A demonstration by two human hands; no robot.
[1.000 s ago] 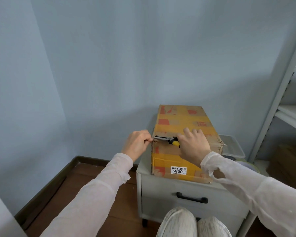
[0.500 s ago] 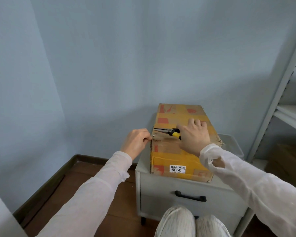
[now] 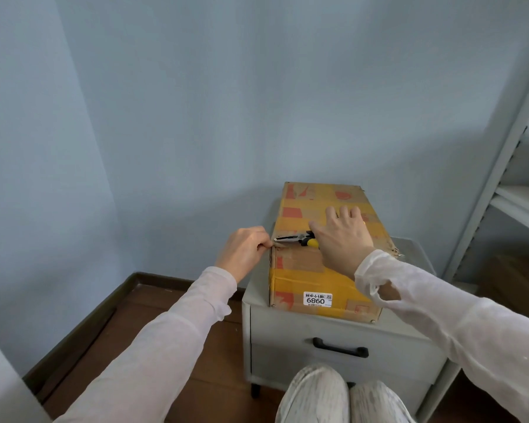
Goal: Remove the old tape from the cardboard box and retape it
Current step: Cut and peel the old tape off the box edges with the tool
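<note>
The cardboard box (image 3: pixel 300 280) stands on the worktop (image 3: pixel 257 290) of a small grey drawer unit, long axis running away from the person, far end close to the blue wall (image 3: pixel 196 117). Brown old tape (image 3: pixel 300 261) bands the near face and the top. A white label (image 3: pixel 317 299) reading 6860, printed upside down, sits low on the near face.

Left hand (image 3: pixel 243 250): fingers curled, thumb and forefinger pinching at the box's near-left top corner. Whether tape or cardboard lies between the fingertips cannot be told.

Right hand (image 3: pixel 342 239): flat on the box top, fingers straight and slightly spread. It covers most of the yellow-and-black handle of a hand tool (image 3: pixel 290 238), whose dark metal end points towards the left hand along the near top edge.

Obstructions: the right sleeve (image 3: pixel 440 315) crosses the box's near-right corner and hides part of that face. A pale metal shelving rack (image 3: pixel 501 154) stands just beside the unit on the right. The person's knees (image 3: pixel 315 392) sit directly in front of the drawer handle (image 3: pixel 339 348). A brown wooden floor (image 3: pixel 141 325) and dark skirting (image 3: pixel 83 315) lie to the left.
</note>
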